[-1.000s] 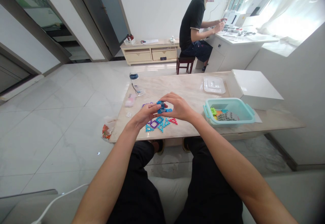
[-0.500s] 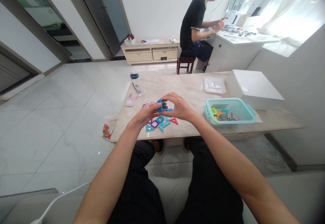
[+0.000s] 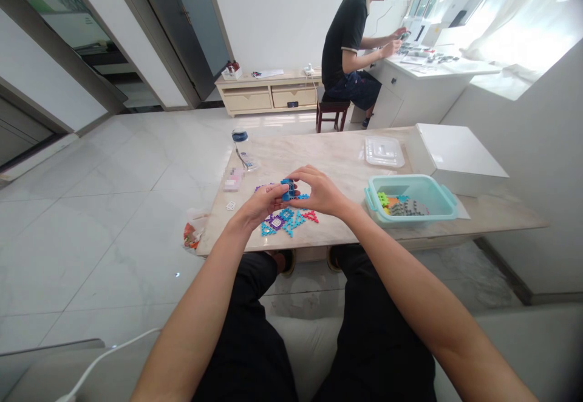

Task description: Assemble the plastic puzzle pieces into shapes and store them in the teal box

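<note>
A small blue block built of plastic tiles is held up over the near side of the table, between both hands. My left hand is closed on it from the left, thumb along its near face. From the right, my right hand curves round the same block, fingers at its top and thumb side below. Under the hands lie flat interlocking tiles: a purple one with a white centre, several blue ones and a red one. Part of this pile is hidden behind the hands.
A teal bin with green, orange and grey pieces stands at the right. Behind it are a clear plastic lid and a white box. A bottle with a blue cap stands back left. A person sits at a far desk.
My hands and the blue block stay almost the same, with only a slight shift of the view. At the far desk, the person's hands have moved a little.
</note>
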The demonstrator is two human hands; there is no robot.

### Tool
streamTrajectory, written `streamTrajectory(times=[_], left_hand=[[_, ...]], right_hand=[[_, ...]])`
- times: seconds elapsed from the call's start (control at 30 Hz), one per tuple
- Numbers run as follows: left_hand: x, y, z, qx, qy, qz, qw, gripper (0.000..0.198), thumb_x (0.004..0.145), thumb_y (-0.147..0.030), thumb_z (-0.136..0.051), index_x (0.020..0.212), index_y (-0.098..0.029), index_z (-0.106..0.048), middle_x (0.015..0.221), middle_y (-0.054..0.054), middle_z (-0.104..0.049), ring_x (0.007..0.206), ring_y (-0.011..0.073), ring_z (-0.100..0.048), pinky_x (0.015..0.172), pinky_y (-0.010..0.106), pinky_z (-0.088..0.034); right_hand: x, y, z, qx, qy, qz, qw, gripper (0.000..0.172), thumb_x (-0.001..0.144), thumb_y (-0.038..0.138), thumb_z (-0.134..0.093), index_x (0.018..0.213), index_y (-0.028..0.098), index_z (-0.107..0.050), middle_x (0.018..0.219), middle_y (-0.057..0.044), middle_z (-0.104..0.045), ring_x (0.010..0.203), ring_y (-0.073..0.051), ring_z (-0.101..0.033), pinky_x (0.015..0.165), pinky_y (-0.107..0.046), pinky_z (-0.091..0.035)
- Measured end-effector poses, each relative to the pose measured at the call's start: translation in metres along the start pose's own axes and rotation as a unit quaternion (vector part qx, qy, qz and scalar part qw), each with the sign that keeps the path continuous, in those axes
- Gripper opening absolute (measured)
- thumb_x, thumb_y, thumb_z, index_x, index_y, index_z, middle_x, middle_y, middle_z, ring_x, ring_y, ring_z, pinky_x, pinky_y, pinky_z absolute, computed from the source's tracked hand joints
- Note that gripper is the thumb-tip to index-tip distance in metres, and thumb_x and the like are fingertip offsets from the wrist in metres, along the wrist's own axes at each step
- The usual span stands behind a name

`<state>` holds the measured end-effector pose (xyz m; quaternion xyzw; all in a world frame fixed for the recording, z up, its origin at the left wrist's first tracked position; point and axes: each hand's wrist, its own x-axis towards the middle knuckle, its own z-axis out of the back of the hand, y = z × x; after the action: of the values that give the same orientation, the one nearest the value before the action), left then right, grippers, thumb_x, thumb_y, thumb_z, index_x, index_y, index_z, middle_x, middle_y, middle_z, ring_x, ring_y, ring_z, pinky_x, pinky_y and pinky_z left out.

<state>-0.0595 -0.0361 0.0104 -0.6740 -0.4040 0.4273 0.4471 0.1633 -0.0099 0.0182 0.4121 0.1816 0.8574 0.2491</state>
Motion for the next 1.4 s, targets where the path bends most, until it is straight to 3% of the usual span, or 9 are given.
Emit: streamTrajectory(times=[0.3,0.57,0.67,0.73,0.83,0.9,1.1,1.23,1.4], left_hand=[[-0.001,0.0,0.0,0.007,-0.009,0.0,1.0,0.042,0.08,-0.048,-0.091,0.107,-0.016,-0.086,0.117,0.015,-0.084,0.109,0.03,-0.079,0.094,0.034,-0.061],[0.0,0.0,0.001,-0.006,-0.024,0.014,1.0,0.042,0.08,-0.05,-0.091,0.103,-0.016,-0.082,0.107,0.015,-0.084,0.098,0.0285,-0.081,0.083,0.033,-0.061],[0.003,-0.001,0.002,-0.019,-0.096,0.024,0.995,0.046,0.077,-0.052,-0.094,0.101,-0.016,-0.08,0.106,0.015,-0.084,0.096,0.0252,-0.081,0.074,0.027,-0.058],[0.006,-0.004,0.003,-0.058,-0.178,0.005,0.982,0.047,0.076,-0.053,-0.095,0.1,-0.017,-0.078,0.103,0.013,-0.084,0.093,0.0213,-0.08,0.068,0.023,-0.055],[0.008,-0.01,0.002,-0.133,-0.274,-0.051,0.951,0.048,0.077,-0.053,-0.095,0.1,-0.017,-0.073,0.097,0.009,-0.083,0.086,0.0154,-0.079,0.064,0.019,-0.051],[0.007,-0.013,0.0,-0.162,-0.293,-0.077,0.939,0.051,0.076,-0.054,-0.096,0.101,-0.017,-0.071,0.096,0.007,-0.082,0.085,0.0137,-0.079,0.064,0.018,-0.051],[-0.003,-0.015,-0.008,-0.166,-0.247,-0.085,0.951,0.052,0.074,-0.055,-0.097,0.101,-0.018,-0.072,0.103,0.008,-0.082,0.098,0.0182,-0.079,0.07,0.021,-0.054],[-0.01,-0.015,-0.012,-0.152,-0.213,-0.08,0.962,0.052,0.074,-0.056,-0.096,0.104,-0.019,-0.075,0.115,0.01,-0.082,0.109,0.0222,-0.078,0.075,0.024,-0.055],[-0.018,-0.015,-0.013,-0.153,-0.176,-0.079,0.969,0.055,0.075,-0.06,-0.093,0.107,-0.019,-0.076,0.122,0.013,-0.081,0.121,0.0285,-0.075,0.085,0.03,-0.056]], right_hand=[[0.0,0.001,0.0,-0.007,0.013,-0.004,1.0,0.047,0.089,0.048,-0.089,0.125,0.022,-0.074,0.12,-0.012,-0.077,0.113,-0.031,-0.069,0.102,-0.047,-0.056],[-0.002,-0.005,0.001,-0.021,0.04,-0.016,0.999,0.07,0.084,0.053,-0.093,0.142,0.024,-0.067,0.128,-0.013,-0.076,0.119,-0.033,-0.069,0.106,-0.049,-0.055],[-0.006,-0.013,0.003,-0.018,0.032,-0.024,0.999,0.072,0.083,0.056,-0.093,0.142,0.023,-0.068,0.13,-0.013,-0.075,0.12,-0.031,-0.069,0.108,-0.048,-0.054],[-0.012,-0.024,0.004,-0.028,0.031,-0.052,0.998,0.061,0.088,0.057,-0.088,0.135,0.023,-0.072,0.127,-0.012,-0.077,0.119,-0.03,-0.07,0.108,-0.047,-0.054],[-0.025,-0.046,0.003,-0.065,0.065,-0.135,0.987,0.041,0.099,0.054,-0.078,0.122,0.021,-0.079,0.119,-0.011,-0.079,0.116,-0.028,-0.072,0.106,-0.044,-0.055],[-0.034,-0.062,0.001,-0.091,0.113,-0.202,0.969,0.035,0.102,0.048,-0.075,0.119,0.019,-0.08,0.117,-0.012,-0.081,0.113,-0.027,-0.074,0.102,-0.04,-0.056],[-0.046,-0.097,-0.01,-0.162,0.244,-0.335,0.895,0.026,0.104,0.027,-0.07,0.125,0.015,-0.08,0.121,-0.012,-0.083,0.108,-0.024,-0.077,0.094,-0.029,-0.056],[-0.043,-0.106,-0.027,-0.188,0.268,-0.347,0.879,0.031,0.101,0.017,-0.069,0.13,0.013,-0.078,0.126,-0.013,-0.081,0.112,-0.025,-0.076,0.097,-0.029,-0.055],[-0.034,-0.11,-0.055,-0.22,0.305,-0.316,0.871,0.051,0.096,0.014,-0.076,0.147,0.013,-0.068,0.146,-0.019,-0.068,0.136,-0.03,-0.063,0.115,-0.036,-0.049]])
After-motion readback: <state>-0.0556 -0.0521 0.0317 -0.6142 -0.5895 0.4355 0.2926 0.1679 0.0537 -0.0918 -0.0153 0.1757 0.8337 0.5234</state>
